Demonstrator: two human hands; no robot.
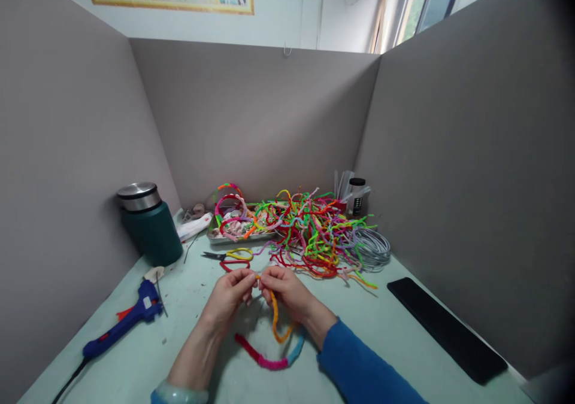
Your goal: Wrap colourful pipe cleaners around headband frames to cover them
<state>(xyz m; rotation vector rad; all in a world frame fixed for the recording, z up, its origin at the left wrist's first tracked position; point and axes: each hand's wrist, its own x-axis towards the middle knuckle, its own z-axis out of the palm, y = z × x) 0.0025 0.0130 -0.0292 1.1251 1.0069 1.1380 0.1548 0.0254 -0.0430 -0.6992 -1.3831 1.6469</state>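
My left hand (230, 296) and my right hand (284, 290) meet over the middle of the table, fingertips pinched close together. Between them runs a fuzzy orange pipe cleaner (275, 320), its loose length hanging in a loop below my right hand. Under my hands lies a curved band (269, 364) wrapped in red, pink and light blue. Its blue end passes beside my right wrist, where I cannot tell whether the orange strand joins it. Scissors (231, 254) with one yellow and one red handle lie just beyond my left hand.
A tangled pile of coloured pipe cleaners (314, 230) spreads behind my hands, beside a metal tray (242, 239) and coiled grey wire (372, 249). At left are a blue glue gun (128, 320) and a green flask (153, 230). A black strip (444, 326) lies right. Grey panels (256, 111) enclose the table.
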